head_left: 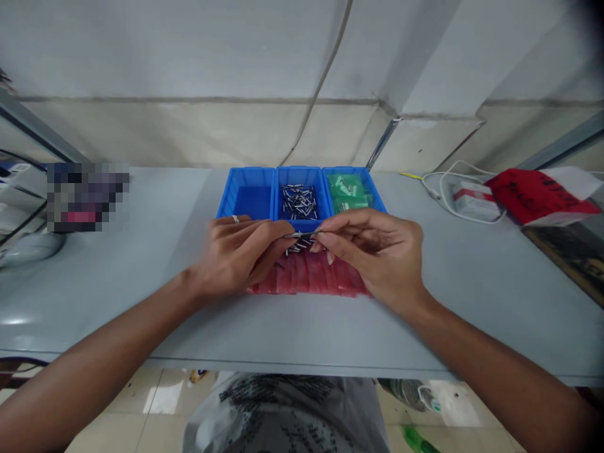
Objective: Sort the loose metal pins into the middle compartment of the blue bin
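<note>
A thin metal pin (302, 234) is held in the middle of the frame, horizontal, between the fingertips of the left hand (238, 255) and the right hand (372, 251); both hands are pinched on it, one at each end, and the left one wears a ring. Just under the hands lies a red tray (306, 277), with a few more pins on it. Directly behind, a little higher in the frame, three blue bins stand side by side and touching: the left bin (248, 195), the middle bin (300, 198) with many small metal pins, and the right bin (352, 189) with green parts. All this rests on a pale grey table (141, 251). At the right side of the frame lie a white cable (448, 182), a small box and a red bag (533, 195). Behind the table rises a light concrete wall (189, 63), and tiled floor shows at the bottom edge
</note>
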